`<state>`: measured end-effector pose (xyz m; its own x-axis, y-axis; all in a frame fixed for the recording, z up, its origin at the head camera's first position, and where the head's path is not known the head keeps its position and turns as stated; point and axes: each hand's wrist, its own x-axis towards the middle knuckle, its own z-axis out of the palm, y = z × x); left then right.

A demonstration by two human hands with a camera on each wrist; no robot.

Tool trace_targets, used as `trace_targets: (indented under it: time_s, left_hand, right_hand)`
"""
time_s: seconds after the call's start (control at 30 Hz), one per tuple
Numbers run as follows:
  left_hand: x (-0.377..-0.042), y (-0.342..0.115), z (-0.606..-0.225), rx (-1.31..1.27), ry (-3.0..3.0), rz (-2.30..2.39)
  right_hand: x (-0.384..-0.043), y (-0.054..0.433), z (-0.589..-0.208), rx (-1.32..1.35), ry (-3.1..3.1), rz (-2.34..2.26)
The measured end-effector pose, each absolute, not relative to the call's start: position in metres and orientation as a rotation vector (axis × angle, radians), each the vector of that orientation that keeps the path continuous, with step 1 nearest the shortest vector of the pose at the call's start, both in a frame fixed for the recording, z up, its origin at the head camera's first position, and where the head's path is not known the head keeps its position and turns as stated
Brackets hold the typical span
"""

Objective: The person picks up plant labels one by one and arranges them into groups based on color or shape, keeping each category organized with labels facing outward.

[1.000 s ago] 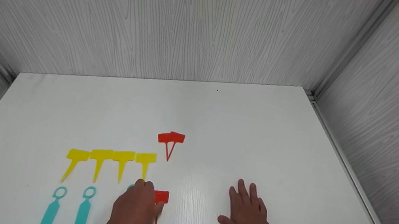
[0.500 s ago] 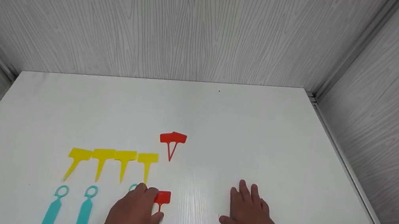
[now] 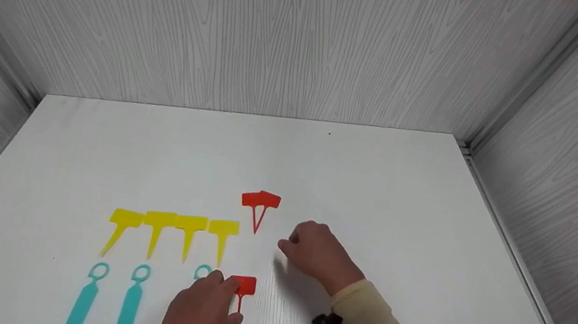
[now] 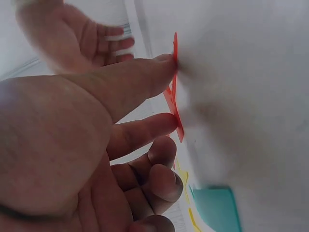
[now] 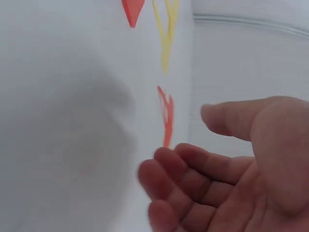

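Observation:
My left hand rests low on the white table, its index finger and thumb touching a red T-shaped plant label. In the left wrist view, the thumb tip and index fingertip press the red label at separate spots, with the other fingers bent beneath. Beyond it lie two overlapping red T-shaped plant labels, their stems meeting in a V. My right hand hovers just right of that pair, fingers loosely bent. In the right wrist view, nothing lies between its thumb and fingers. The left hand hides most of a teal ring-topped label.
Several yellow T-shaped labels form a row left of the red pair. Below them lie two teal ring-topped labels, one farther left and one nearer. Grey wood-grain panels enclose the table at the back and sides.
My right hand has lifted from the table at right and moved left and forward toward the red pair, its fingers bending. The left hand stays at the single red label.

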<state>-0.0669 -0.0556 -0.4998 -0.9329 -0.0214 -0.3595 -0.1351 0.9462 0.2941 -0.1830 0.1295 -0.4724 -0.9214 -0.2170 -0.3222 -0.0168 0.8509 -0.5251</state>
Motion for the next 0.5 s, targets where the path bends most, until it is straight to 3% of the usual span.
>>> trace_targets:
  time_s: [0.2, 0.5]
  left_hand:
    - [-0.067, -0.053, -0.5, -0.133, 2.76, 0.399]
    - [-0.068, -0.055, -0.5, -0.126, 2.755, 0.412]
  right_hand:
    - [-0.213, 0.085, -0.479, -0.003, 2.588, -0.763]
    - [-0.236, 0.06, -0.488, 0.098, 2.477, -0.794]
